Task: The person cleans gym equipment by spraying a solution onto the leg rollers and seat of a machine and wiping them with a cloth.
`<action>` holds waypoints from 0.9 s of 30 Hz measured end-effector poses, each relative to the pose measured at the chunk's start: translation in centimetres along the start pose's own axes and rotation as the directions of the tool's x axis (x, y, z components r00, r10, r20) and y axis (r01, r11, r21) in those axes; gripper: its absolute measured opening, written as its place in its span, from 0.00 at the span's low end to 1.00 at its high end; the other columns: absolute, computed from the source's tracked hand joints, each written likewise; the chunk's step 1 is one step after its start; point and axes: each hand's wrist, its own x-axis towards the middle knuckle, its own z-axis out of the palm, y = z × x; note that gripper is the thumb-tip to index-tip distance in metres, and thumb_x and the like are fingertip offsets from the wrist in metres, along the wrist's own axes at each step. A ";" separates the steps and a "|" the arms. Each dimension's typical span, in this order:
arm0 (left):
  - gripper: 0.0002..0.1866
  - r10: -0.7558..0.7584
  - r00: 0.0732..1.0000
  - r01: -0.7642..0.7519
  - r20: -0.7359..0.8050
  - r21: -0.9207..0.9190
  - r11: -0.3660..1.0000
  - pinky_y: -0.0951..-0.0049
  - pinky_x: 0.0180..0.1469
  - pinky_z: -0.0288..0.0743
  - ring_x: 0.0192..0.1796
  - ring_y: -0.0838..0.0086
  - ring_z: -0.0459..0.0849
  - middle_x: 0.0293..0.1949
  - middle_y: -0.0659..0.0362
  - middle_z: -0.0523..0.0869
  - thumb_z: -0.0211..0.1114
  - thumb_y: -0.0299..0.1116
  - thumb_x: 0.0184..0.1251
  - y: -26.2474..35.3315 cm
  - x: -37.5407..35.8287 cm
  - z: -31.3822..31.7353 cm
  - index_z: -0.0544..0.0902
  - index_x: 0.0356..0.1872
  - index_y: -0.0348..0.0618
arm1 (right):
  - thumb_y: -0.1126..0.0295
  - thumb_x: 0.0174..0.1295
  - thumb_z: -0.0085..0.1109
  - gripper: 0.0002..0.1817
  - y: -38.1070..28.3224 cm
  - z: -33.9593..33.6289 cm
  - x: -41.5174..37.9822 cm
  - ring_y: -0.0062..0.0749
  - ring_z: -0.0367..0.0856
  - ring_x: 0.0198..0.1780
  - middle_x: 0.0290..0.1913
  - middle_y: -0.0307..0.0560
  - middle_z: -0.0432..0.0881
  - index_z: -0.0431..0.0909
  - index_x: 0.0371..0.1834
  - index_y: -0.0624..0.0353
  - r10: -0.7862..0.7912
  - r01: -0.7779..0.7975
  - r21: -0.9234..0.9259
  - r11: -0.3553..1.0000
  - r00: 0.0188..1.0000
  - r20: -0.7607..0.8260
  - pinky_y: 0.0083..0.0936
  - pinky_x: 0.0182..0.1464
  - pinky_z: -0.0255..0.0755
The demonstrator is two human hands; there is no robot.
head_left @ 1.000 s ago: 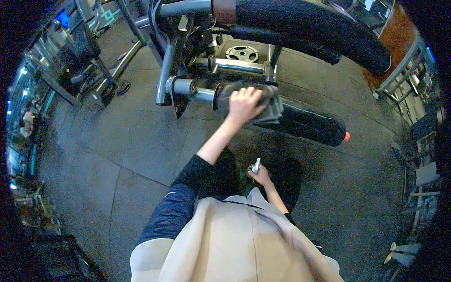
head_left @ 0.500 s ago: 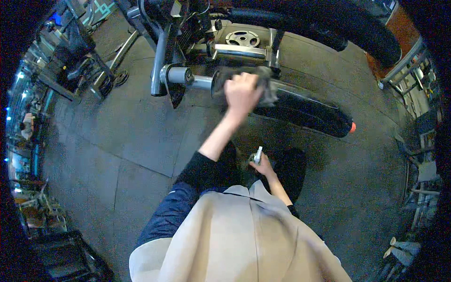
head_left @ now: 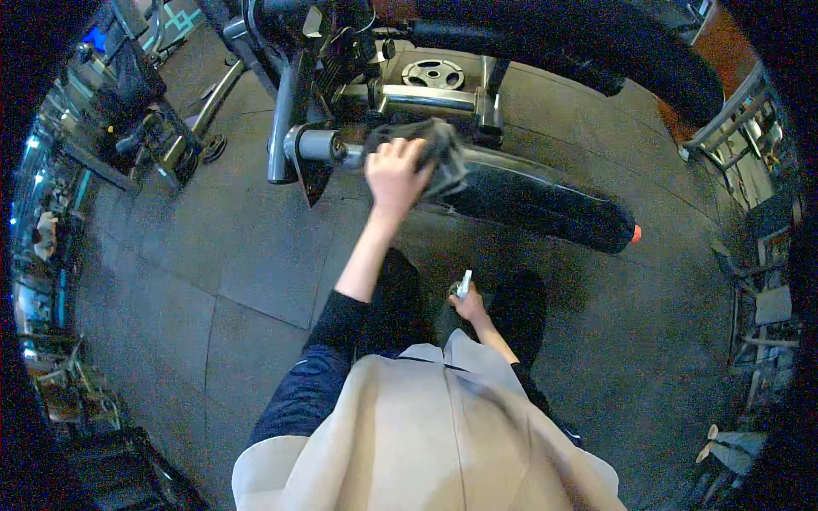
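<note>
My left hand (head_left: 394,177) is closed on a dark grey cloth (head_left: 445,162), pressed on the inner end of a long black padded roller (head_left: 545,200). The roller sits on a metal bar of a gym machine and has an orange-red end cap (head_left: 636,233). The cloth wraps over the top of the pad, and part of it lies hidden under my fingers. Lower down, near my knees, my right hand (head_left: 470,307) grips what looks like a spray bottle (head_left: 465,284) with a white top; its body is mostly hidden.
Behind the roller stands the machine's metal frame (head_left: 285,119), with a second thick black pad (head_left: 511,38) above. A weight plate (head_left: 433,75) lies on the dark floor tiles (head_left: 256,272). Other gym equipment (head_left: 162,111) stands at left, with more along the right edge.
My left hand and the cloth have slid left along the roller, toward the machine's frame. My right hand still holds the bottle low, almost unmoved. The view has shifted slightly.
</note>
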 end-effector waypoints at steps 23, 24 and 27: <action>0.18 0.333 0.941 -0.339 -0.060 -0.192 0.921 0.66 0.35 0.64 0.38 0.69 0.73 0.33 0.64 0.75 0.63 0.38 0.48 14.7 -2.1 4.2 0.80 0.45 0.56 | 0.65 0.50 0.68 0.43 2.2 -0.6 0.4 0.50 0.69 0.63 0.64 0.57 0.66 0.52 0.67 0.58 -0.287 0.290 0.014 0.957 0.939 0.190 0.37 0.63 0.65; 0.19 0.348 0.936 -0.353 -0.056 -0.194 0.916 0.66 0.35 0.64 0.38 0.69 0.73 0.33 0.64 0.75 0.65 0.38 0.46 13.5 -2.1 4.0 0.81 0.45 0.57 | 0.64 0.51 0.68 0.41 1.3 -1.4 -0.1 0.51 0.70 0.63 0.63 0.57 0.68 0.54 0.65 0.58 -0.318 0.322 0.022 0.947 0.921 0.225 0.38 0.63 0.65; 0.28 0.300 0.954 -0.299 -0.028 -0.185 0.936 0.66 0.36 0.65 0.37 0.69 0.74 0.32 0.66 0.75 0.74 0.41 0.31 8.9 -1.8 2.7 0.81 0.44 0.59 | 0.64 0.51 0.68 0.44 2.0 -1.3 0.0 0.53 0.71 0.62 0.62 0.59 0.69 0.51 0.68 0.58 -0.241 0.233 0.059 0.971 0.940 0.240 0.39 0.63 0.65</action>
